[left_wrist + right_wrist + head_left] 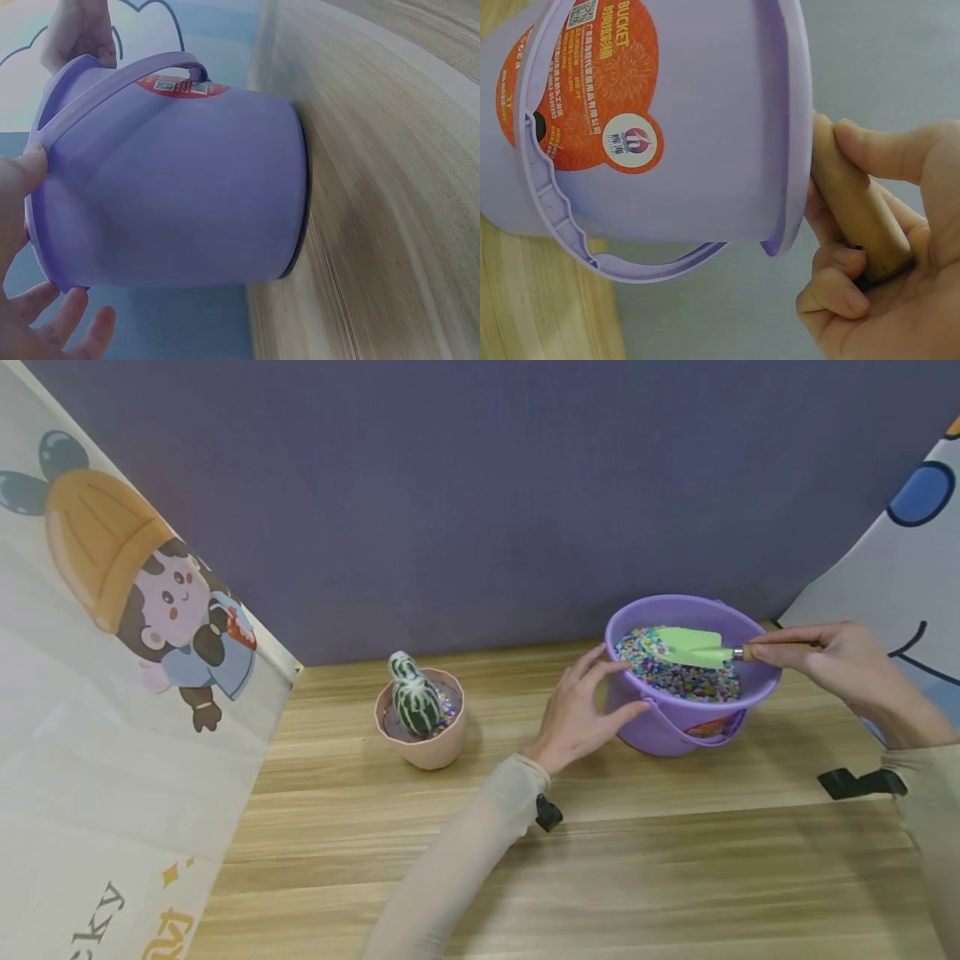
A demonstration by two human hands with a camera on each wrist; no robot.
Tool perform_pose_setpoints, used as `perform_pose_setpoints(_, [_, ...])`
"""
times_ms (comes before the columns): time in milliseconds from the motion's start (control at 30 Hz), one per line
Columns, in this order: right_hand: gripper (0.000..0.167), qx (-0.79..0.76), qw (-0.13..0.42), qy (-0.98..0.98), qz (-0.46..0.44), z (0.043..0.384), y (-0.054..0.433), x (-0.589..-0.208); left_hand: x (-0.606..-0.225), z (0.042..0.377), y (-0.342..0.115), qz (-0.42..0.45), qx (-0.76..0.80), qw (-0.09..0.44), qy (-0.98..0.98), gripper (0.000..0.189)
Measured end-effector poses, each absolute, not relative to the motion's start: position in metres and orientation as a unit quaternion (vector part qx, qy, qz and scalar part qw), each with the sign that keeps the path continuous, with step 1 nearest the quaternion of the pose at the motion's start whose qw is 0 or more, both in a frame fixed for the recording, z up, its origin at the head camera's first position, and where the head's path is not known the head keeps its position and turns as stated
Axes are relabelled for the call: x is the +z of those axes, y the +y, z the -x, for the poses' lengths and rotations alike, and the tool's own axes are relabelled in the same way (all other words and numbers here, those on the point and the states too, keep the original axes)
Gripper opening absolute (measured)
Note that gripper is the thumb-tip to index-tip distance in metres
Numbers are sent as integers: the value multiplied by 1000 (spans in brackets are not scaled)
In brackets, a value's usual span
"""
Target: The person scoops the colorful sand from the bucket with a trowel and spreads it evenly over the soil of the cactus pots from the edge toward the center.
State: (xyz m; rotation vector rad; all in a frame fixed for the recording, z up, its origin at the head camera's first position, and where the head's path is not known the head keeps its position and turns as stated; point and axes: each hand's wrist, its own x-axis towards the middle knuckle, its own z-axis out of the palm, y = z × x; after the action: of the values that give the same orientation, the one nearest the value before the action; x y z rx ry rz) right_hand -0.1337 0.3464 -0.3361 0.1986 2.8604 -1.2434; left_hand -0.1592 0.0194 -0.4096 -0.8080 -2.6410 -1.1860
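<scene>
A purple bucket (660,727) stands on the wooden table, partly filled with small multicoloured pebbles (693,682). My left hand (573,714) rests at the bucket's near left rim, thumb and fingers spread along it. With my right hand (847,664) I grip the wooden handle (862,206) of a trowel with a light green blade (690,646). The blade lies over the pebbles inside the bucket, and the handle crosses the right rim. Left of my hands, a pink pot (431,753) holds a striped green cactus (416,702), with some coloured pebbles on its right side.
The bucket's carrying handle (127,84) hangs down on its near side, beside a red label (622,82). A dark partition (465,510) rises behind the table (600,877). Printed panels (90,760) flank it on both sides.
</scene>
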Motion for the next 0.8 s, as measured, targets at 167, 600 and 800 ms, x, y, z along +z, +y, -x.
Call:
perform_pose_setpoints(167, [61, -395, -2, 917, -54, 131, 345, -334, -410, 157, 18, 278, -394, 80, -873, 63])
perform_pose_setpoints(600, [21, -403, -1, 913, -56, 128, 333, -325, -408, 154, -6, 258, -400, 86, -875, 76])
perform_pose_setpoints(800, [14, -392, -10, 919, -42, 129, 324, -322, -408, 155, -19, 251, -405, 89, -875, 79])
